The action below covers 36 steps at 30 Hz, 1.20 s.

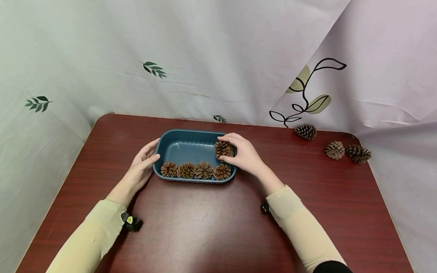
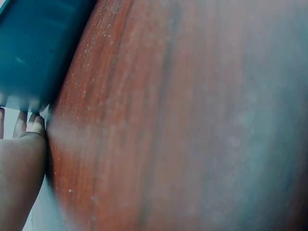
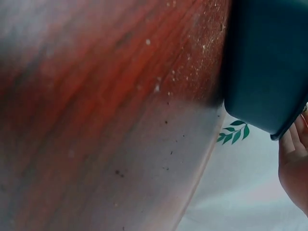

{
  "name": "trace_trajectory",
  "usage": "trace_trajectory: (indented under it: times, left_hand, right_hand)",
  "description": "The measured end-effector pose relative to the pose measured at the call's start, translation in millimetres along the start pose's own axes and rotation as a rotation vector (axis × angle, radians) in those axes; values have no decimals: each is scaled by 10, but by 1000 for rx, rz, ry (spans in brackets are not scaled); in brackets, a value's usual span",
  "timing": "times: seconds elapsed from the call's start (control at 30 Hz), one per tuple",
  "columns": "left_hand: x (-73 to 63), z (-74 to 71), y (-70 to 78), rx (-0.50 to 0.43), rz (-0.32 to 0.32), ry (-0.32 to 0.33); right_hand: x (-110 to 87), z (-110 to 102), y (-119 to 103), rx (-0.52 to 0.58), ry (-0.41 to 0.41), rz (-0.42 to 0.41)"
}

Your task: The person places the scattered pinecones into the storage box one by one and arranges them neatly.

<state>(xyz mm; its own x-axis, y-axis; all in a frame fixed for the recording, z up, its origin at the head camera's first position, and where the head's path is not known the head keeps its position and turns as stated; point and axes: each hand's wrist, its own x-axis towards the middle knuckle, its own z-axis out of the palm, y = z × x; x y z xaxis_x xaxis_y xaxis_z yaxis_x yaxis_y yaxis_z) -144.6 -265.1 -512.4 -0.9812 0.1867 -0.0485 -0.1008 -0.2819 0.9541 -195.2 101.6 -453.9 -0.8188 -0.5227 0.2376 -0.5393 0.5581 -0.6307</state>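
Observation:
A blue rectangular tray [image 1: 189,132] with rounded corners lies on the table. My left hand [image 1: 141,167] holds its left end, thumb at the rim and fingers against the outer wall. In the left wrist view, those fingers [image 2: 34,124] meet the tray's end wall [image 2: 29,62]. Between thumb and fingers, my right hand [image 1: 245,154] grips a brown pine cone [image 1: 223,149] inside the tray's right end. Along the near wall sits a row of several pine cones [image 1: 186,170]. The right wrist view shows part of my right hand [image 3: 296,163] beside the tray's rim, the held cone mostly hidden.
At the table's far right corner lie three more pine cones: one [image 1: 306,131] by the back edge, and two [image 1: 335,150] side by side. A white cloth [image 1: 207,50] with leaf prints hangs behind the reddish-brown table [image 1: 185,232].

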Motion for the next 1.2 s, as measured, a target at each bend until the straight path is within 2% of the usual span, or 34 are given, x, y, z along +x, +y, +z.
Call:
trace_trajectory:
  times: [0.37,0.73,1.2]
  left_hand:
    - [3,-15,-19,2,-1,1]
    - [5,-11,-12,-6,-4,2]
    - [13,-17,-23,1,-7,6]
  right_hand:
    - [16,-17,-20,-129,-112,6]
    - [49,-24,-66,-296,-196,-61]
    - [70,-71,-59,-262,-242,-61]
